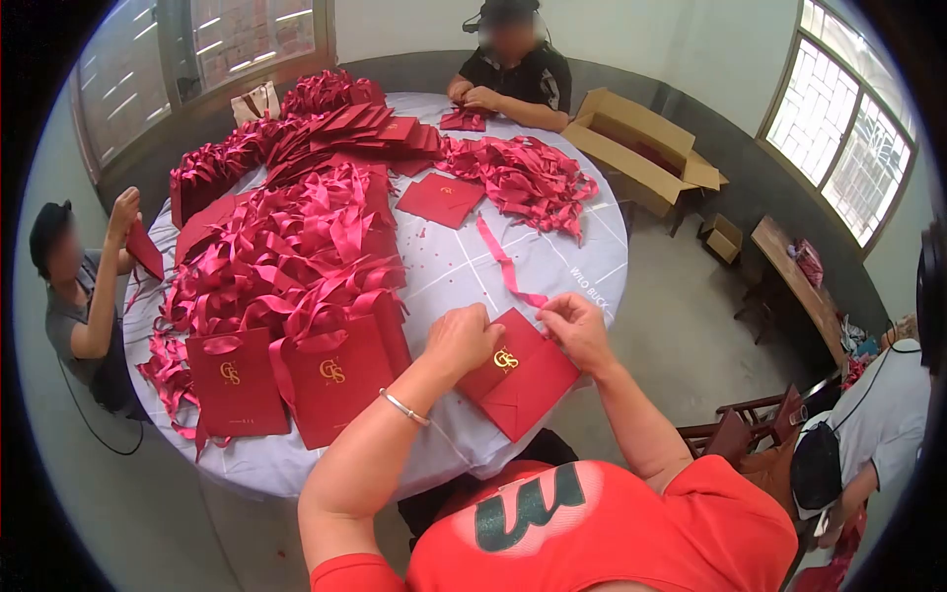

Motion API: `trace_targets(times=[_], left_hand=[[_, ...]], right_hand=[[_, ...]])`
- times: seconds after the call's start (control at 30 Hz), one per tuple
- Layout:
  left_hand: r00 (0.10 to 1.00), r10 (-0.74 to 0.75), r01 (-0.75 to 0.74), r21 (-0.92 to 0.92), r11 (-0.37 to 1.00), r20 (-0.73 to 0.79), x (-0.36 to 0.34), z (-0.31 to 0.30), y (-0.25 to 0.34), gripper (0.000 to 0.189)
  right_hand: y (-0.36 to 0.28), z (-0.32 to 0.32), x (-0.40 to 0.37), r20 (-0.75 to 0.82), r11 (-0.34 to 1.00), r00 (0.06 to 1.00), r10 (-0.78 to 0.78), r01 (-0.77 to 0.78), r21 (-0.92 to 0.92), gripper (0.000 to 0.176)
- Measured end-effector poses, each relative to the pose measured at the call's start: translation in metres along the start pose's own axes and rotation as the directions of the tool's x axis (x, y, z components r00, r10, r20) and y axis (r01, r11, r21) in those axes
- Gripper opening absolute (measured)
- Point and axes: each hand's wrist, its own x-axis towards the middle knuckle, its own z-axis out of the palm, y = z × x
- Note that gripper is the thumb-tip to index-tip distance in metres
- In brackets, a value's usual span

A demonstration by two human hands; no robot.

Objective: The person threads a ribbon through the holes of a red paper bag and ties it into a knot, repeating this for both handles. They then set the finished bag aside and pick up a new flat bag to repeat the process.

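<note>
A flat red paper gift bag (523, 380) with a gold logo lies in front of me at the table's near edge, turned at an angle. My left hand (462, 342) is closed on its upper left edge, the thumb near the logo. At the bag's upper right edge, my right hand (577, 331) pinches the end of a red ribbon (505, 264). The rest of that ribbon trails away over the white tablecloth (439, 271). To the left, finished-looking red bags (237, 380) with ribbon handles stand packed in rows.
A ribbon heap (533, 183) and flat red bags (441, 199) lie farther back. One person (513, 64) handles a bag across the table; another (84, 296) holds one at left. An open cardboard box (641, 143) stands beyond. A person in white (883, 424) is at right.
</note>
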Motion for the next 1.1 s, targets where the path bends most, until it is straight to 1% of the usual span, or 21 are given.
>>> trace_targets(times=[0.03,0.07,0.1,0.13,0.17,0.33,0.5,0.53,0.6,0.63,0.67,0.73,0.77,0.8,0.87,0.9,0.97,1.0,1.03,1.07,1.1], left_hand=[[1.000,-0.002,0.002,0.008,1.000,-0.006,0.000,-0.001,0.001,0.034],[1.000,-0.008,0.007,0.012,1.000,0.019,0.000,-0.002,0.004,0.034],[0.999,-0.016,0.015,0.016,1.000,0.045,-0.001,-0.002,0.005,0.034],[0.999,0.005,-0.006,0.027,1.000,0.033,0.000,0.000,0.002,0.033],[0.999,-0.005,0.004,0.039,0.999,0.034,0.000,0.002,0.001,0.033],[0.999,0.004,-0.004,0.012,1.000,0.034,0.000,0.002,0.003,0.032],[1.000,0.015,-0.016,0.011,1.000,0.024,0.001,0.003,0.002,0.031],[1.000,0.001,-0.002,0.017,1.000,0.019,0.001,0.003,0.002,0.031],[0.999,0.005,-0.006,0.020,1.000,0.032,0.002,0.003,0.002,0.031],[1.000,-0.009,0.009,0.024,1.000,0.026,0.002,0.003,0.001,0.031],[1.000,-0.007,0.006,0.019,1.000,0.028,0.003,0.003,0.001,0.031],[1.000,-0.013,0.013,0.012,1.000,0.028,0.002,0.004,0.002,0.030],[1.000,-0.011,0.010,0.016,1.000,0.023,0.002,0.003,0.003,0.030],[1.000,-0.006,0.006,0.022,1.000,0.021,0.002,0.002,0.004,0.030],[1.000,-0.016,0.016,-0.003,1.000,0.021,0.000,0.001,0.006,0.030],[1.000,-0.018,0.018,-0.031,0.999,0.017,0.000,0.001,0.007,0.030],[0.998,-0.004,0.008,-0.069,0.998,0.061,0.000,-0.002,0.009,0.028],[0.995,0.014,-0.003,-0.105,0.994,0.099,0.000,-0.005,0.009,0.027],[0.994,0.015,-0.003,-0.106,0.994,0.112,0.000,-0.006,0.008,0.027],[0.979,0.087,-0.049,-0.195,0.979,0.186,0.000,-0.007,0.008,0.024],[0.954,0.162,-0.086,-0.287,0.954,0.253,0.001,-0.009,0.008,0.022]], right_hand=[[0.000,0.004,-0.002,0.021,0.995,0.997,-0.077,0.078,-0.066,0.006],[0.001,0.006,-0.004,0.027,0.995,0.996,-0.080,0.081,-0.057,0.006],[0.002,0.007,-0.005,0.028,0.985,0.993,-0.112,0.115,-0.131,0.006],[0.005,0.008,-0.007,0.031,0.968,0.989,-0.143,0.146,-0.203,0.007],[0.007,0.007,-0.007,0.025,0.965,0.987,-0.159,0.160,-0.206,0.006],[-0.001,0.007,-0.010,0.010,0.975,0.992,-0.130,0.129,-0.182,0.005],[-0.001,0.006,-0.009,0.018,0.975,0.991,-0.129,0.130,-0.180,0.009],[0.004,0.007,-0.004,0.038,0.982,0.995,-0.088,0.093,-0.164,0.013],[0.002,0.003,-0.008,0.009,0.985,0.988,-0.157,0.157,-0.074,0.020],[-0.002,0.001,-0.010,0.041,0.981,0.983,-0.181,0.184,-0.066,0.027],[-0.002,0.003,-0.010,0.054,0.981,0.982,-0.179,0.182,-0.061,0.027],[-0.001,0.006,-0.012,-0.029,0.973,0.973,-0.230,0.231,0.023,0.031],[0.000,0.003,-0.013,-0.044,0.985,0.984,-0.174,0.174,0.007,0.028],[0.005,-0.001,-0.011,-0.039,0.985,0.985,-0.171,0.171,0.013,0.028],[0.017,-0.009,-0.011,0.004,0.965,0.970,-0.241,0.241,-0.100,0.022],[0.015,-0.008,-0.012,0.001,0.967,0.972,-0.234,0.233,-0.099,0.022],[0.005,-0.002,-0.012,-0.086,0.891,0.898,-0.431,0.409,-0.195,0.015],[-0.002,0.000,-0.012,-0.093,0.895,0.901,-0.424,0.401,-0.196,0.015],[-0.010,0.003,-0.013,-0.083,0.823,0.852,-0.517,0.467,-0.324,0.014],[-0.017,0.005,-0.014,-0.060,0.730,0.797,-0.601,0.518,-0.446,0.014],[-0.021,0.007,-0.016,-0.052,0.662,0.752,-0.657,0.543,-0.516,0.013]])
